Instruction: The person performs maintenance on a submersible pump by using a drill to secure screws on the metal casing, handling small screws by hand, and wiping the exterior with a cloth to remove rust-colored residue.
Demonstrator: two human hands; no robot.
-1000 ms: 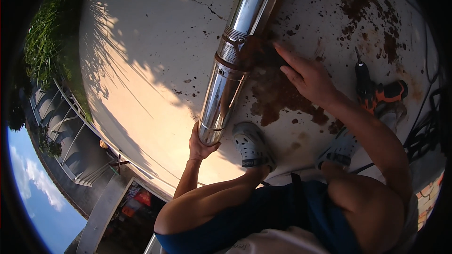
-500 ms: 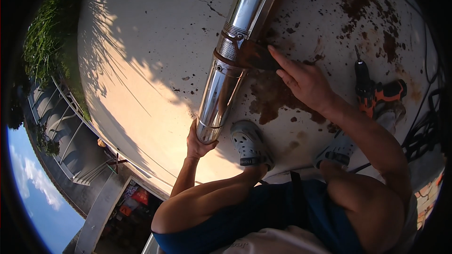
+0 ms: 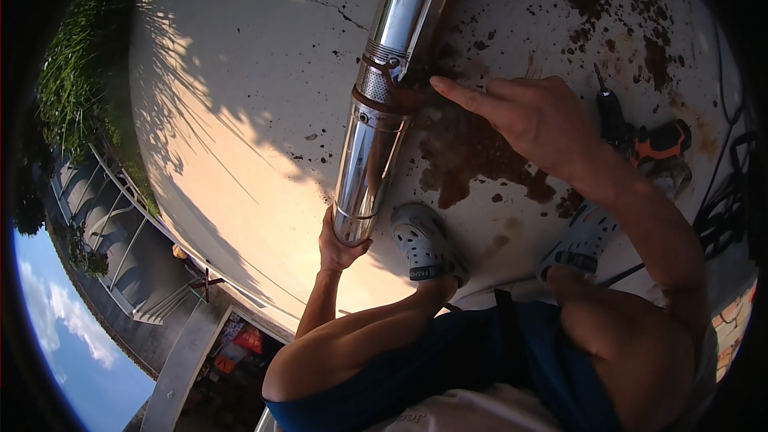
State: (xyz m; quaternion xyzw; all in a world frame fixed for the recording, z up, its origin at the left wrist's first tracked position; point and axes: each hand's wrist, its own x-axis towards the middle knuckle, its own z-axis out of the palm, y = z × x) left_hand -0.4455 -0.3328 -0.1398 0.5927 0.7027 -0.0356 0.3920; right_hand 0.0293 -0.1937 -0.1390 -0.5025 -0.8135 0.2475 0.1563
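A long shiny steel cylinder (image 3: 372,164), which looks like a submersible pump, stretches from near my left foot to the top of the view. Around its middle runs a perforated band (image 3: 374,82) with rusty edges. My left hand (image 3: 340,250) is wrapped round its near end. To the right of the band is my right hand (image 3: 536,120), its index finger stretched toward the pump and the other fingers bent; I see nothing held in it. A rusty brown, blurred piece (image 3: 410,99) juts from the band toward that fingertip; whether they touch I cannot tell.
Rust-brown stains (image 3: 472,160) and crumbs lie on the concrete floor (image 3: 264,56). A cordless drill (image 3: 640,140) with orange parts rests at the right, beside dark cables (image 3: 724,212). My grey clogs (image 3: 424,240) flank the work area. Grass (image 3: 80,80) borders the left side.
My right hand has drawn back to the right and turned, its index finger now pointing at the pump. Less of the dark brown piece shows. My left hand keeps its grip.
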